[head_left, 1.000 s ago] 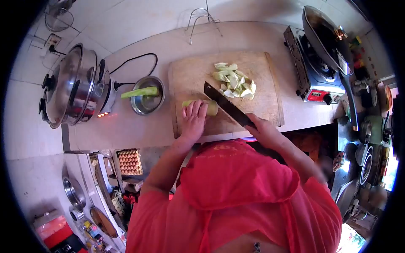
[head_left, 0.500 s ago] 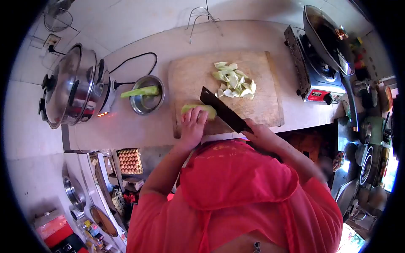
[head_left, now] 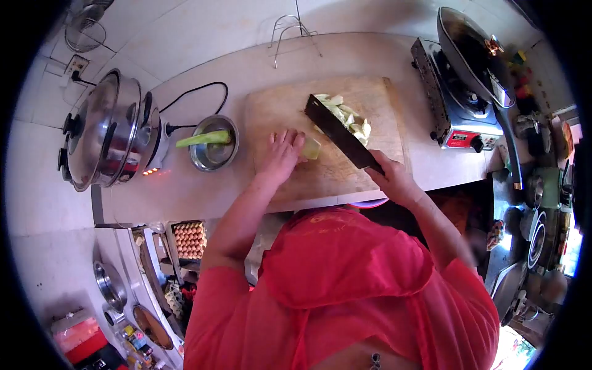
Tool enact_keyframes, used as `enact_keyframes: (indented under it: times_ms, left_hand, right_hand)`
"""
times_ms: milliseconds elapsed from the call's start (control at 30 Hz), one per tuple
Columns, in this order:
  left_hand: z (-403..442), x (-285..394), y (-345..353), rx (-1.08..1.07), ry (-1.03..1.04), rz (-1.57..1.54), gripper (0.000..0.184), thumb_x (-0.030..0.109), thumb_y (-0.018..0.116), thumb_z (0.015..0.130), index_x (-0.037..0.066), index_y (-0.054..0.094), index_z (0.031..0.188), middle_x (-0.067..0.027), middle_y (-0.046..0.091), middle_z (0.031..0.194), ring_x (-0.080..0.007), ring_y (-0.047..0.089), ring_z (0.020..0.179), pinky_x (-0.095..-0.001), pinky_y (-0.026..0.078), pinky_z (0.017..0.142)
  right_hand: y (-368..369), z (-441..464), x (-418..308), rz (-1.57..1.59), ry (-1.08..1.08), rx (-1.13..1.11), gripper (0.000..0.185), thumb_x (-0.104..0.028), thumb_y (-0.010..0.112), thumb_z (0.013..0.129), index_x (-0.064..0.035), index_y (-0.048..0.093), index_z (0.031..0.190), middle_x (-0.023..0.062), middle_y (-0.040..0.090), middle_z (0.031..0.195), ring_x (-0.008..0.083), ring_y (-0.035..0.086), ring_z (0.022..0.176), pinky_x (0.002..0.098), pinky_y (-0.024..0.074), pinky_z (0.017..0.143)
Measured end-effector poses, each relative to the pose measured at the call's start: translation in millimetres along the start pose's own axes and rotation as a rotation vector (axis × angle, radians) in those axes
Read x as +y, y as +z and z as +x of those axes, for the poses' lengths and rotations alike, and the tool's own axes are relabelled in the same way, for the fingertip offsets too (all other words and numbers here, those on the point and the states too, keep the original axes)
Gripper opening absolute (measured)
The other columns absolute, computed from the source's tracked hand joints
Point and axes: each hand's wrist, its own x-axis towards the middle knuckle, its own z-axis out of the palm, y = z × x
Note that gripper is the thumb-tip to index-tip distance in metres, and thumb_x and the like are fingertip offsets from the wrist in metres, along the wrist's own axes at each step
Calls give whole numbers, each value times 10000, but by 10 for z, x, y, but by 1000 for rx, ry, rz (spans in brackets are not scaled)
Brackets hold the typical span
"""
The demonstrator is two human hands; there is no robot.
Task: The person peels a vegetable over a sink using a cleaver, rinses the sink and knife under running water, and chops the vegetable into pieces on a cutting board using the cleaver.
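My right hand point(head_left: 391, 179) is closed around the handle of a dark-bladed cleaver point(head_left: 338, 132). The blade slants up and left over the wooden cutting board point(head_left: 271, 111), beside a pile of cut pale green vegetable pieces point(head_left: 357, 126) that it partly hides. On the board's left side, my left hand point(head_left: 283, 153) has its fingers on the left end of a larger pale green vegetable chunk point(head_left: 312, 148), gripping it; its covered end is hidden. A long peeled green vegetable piece point(head_left: 206, 138) rests across a metal bowl point(head_left: 229, 157) left of the board.
A lidded steel pot point(head_left: 102, 135) with a cord stands at the left. On the right, a wok point(head_left: 472, 55) sits tilted on a gas stove point(head_left: 462, 117), its long handle reaching toward the counter's front. A wire rack point(head_left: 290, 37) stands at the back. Eggs point(head_left: 190, 240) are below the counter.
The cleaver has moved up and right, to beside the cut pile. My left hand has shifted slightly up, and the chunk now shows to the right of its fingers.
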Motion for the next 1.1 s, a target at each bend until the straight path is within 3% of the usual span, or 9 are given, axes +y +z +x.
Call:
enact_keyframes:
  times_ms: [100,233,400,700,900,1000,1100]
  left_hand:
    - [-55,39,-42,90,-2,-149,632,363,739,666,52,499,1161,-136,507,1160,-324,464,1097,-462,329,945]
    - [-120,125,-54,56,-82,-113,633,357,737,676,49,494,1172,-132,485,1189,-324,453,1094,-473,334,938]
    - [-246,133,2,132,-61,-94,600,331,734,684,49,491,1155,-124,466,1214,-311,440,1107,-468,333,940]
    - [-410,186,-12,155,-54,-140,477,167,707,703,55,490,1113,-129,459,1189,-328,434,1111,-470,333,929]
    - [-574,191,-44,67,-61,-47,389,194,673,748,117,502,1089,-102,472,1197,-294,440,1116,-460,334,952]
    - [-568,220,-58,69,-98,-103,470,223,712,714,121,507,1124,-98,479,1186,-288,454,1096,-451,337,950]
    - [-457,296,-381,-154,-232,-116,581,256,751,670,131,509,1184,-94,472,1202,-278,444,1105,-455,339,945]
  right_hand:
    - [31,-88,-162,-36,8,-23,291,-228,533,891,-57,464,1116,228,615,833,410,600,822,478,464,704]
    - [192,-68,-29,-44,2,-178,286,-236,518,901,-57,449,1113,228,608,874,412,591,840,485,457,726]
    - [185,-87,-122,-79,33,-185,289,-244,519,900,-53,459,1108,230,609,886,415,590,849,488,456,737]
    - [240,-87,-136,-83,44,-225,311,-248,521,896,-52,463,1131,235,612,894,416,593,848,490,458,740]
    - [227,-113,-176,-59,31,-228,309,-259,522,895,-51,465,1116,240,616,885,424,593,847,495,456,737]
    - [350,-145,-59,-55,29,-245,312,-268,527,893,-50,468,1109,237,619,870,421,595,846,494,456,737]
    - [313,-118,-11,-29,32,-268,300,-245,544,893,-40,460,1095,242,615,870,421,595,849,462,461,730]
